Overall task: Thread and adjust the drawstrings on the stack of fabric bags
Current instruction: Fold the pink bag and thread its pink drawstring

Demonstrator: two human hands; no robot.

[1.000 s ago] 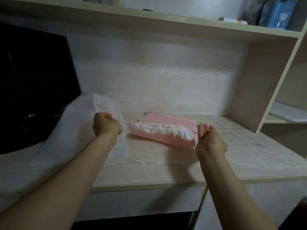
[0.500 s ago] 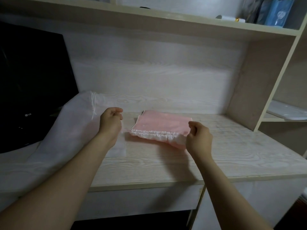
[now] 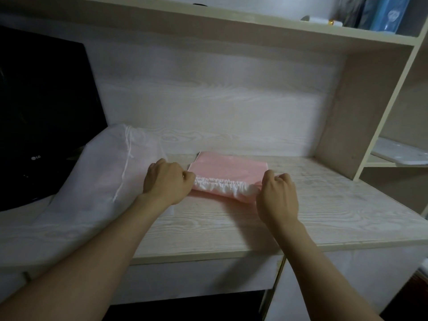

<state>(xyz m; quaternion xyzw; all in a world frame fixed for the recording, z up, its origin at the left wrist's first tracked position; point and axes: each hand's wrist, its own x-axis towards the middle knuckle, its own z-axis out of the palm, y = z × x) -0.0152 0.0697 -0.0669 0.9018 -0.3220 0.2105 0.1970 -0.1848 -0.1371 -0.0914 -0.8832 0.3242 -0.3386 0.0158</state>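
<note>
A: What was seen as the largest thing?

B: A pale wood-grain desk (image 3: 324,216) was seen across the whole view. It was backed by a panel (image 3: 220,107) of the same grain, and a shelf (image 3: 231,22) was fixed overhead. A black monitor (image 3: 41,112) was stood at the far left of the desk.

A: And what fabric was noted?

B: A large white bag (image 3: 97,181) was slumped against the lower part of the monitor, and a thin white cord (image 3: 126,167) was hung down its front. Just to its right, near the back panel, the stack of pink fabric bags (image 3: 231,164) was laid flat on the desk. The two bare forearms were stretched out toward it from the near edge.

A: How were the hands placed?

B: The left hand (image 3: 165,181) was set at the left end of the stack's near edge, and the right hand (image 3: 276,195) at the right end. A gathered white hem (image 3: 222,185) was stretched between them, along the near edge of the stack.

A: Was anything gripped?

B: The fingers of both hands were curled in tightly, and each end of the hem was pinched between thumb and fingers. Whether a drawstring itself was caught in either pinch could not be told, since the fingertips were hidden behind the knuckles.
</note>
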